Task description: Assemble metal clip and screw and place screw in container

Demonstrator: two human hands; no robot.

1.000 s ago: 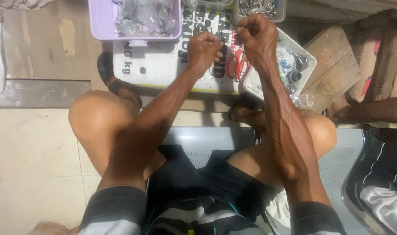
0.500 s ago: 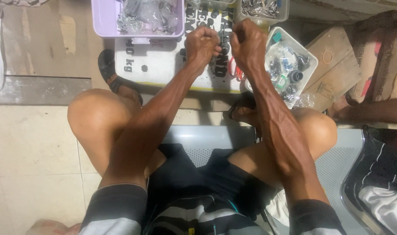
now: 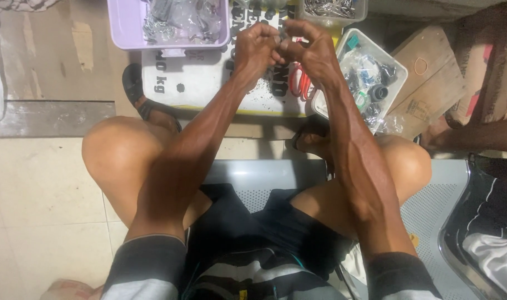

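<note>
Floor here is pale tile w/ a grey concrete strip (image 3: 48, 118) running across, and a white printed sack (image 3: 209, 86) is lying flat on it as the work mat; everything below is placed relative to that sack. The person is sitting on a grey perforated metal bench (image 3: 431, 216), knees apart, both arms reaching out over the sack.

Counting: 2 hands, 3 containers, 1 sandal in plain view. The left hand (image 3: 255, 49) and right hand (image 3: 314, 53) are meeting above the sack's far edge, fingers curled in, fingertips pressed together, pinching a small dark part (image 3: 281, 38) between them; it's too small to tell what it is. Hands are touching each other at the fingertips.

1 lilac plastic tray (image 3: 117, 28) is sitting at the sack's far left corner, holding metal bits and clear bags. 1 clear tub (image 3: 360, 12) of silvery hardware is sitting past the sack's far right corner. 1 white tray (image 3: 398, 69) w/ mixed small fittings is lying tilted just off the sack's right edge. Red-handled pliers (image 3: 302, 83) are lying on the sack under the right hand. A foot in a dark sandal (image 3: 134, 83) is resting at the sack's left edge. Cardboard pieces (image 3: 431, 72) are lying beyond the white tray, right of the sack.
</note>
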